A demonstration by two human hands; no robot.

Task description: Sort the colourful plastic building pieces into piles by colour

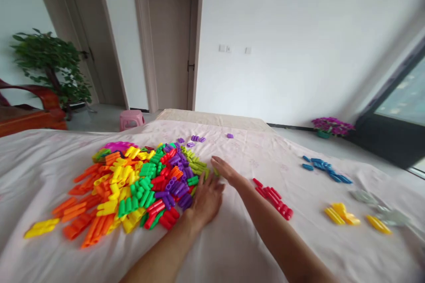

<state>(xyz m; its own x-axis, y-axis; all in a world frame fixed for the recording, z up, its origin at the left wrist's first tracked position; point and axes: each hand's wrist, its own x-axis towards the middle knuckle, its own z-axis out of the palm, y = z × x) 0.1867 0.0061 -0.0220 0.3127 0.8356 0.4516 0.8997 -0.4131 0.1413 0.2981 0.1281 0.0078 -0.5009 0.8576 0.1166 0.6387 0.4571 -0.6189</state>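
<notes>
A large heap of plastic tube-shaped building blocks (122, 181) in orange, yellow, green, red and purple lies on the cloth to the left. My left hand (207, 199) rests at the heap's right edge, palm down with its fingers apart, touching the outer blocks. Just beyond it, my right hand (224, 169) has a lime-green block (215, 171) between thumb and fingers, partly hidden. More lime-green blocks (197, 163) lie along the heap's edge beside both hands.
Small groups lie apart from the heap: purple blocks (198, 139) at the back, red blocks (274, 196), blue blocks (322, 166) and yellow blocks (341, 214) to the right. Clear plastic (392, 216) lies near the right edge. A pink stool (132, 118) stands beyond the cloth (239, 247).
</notes>
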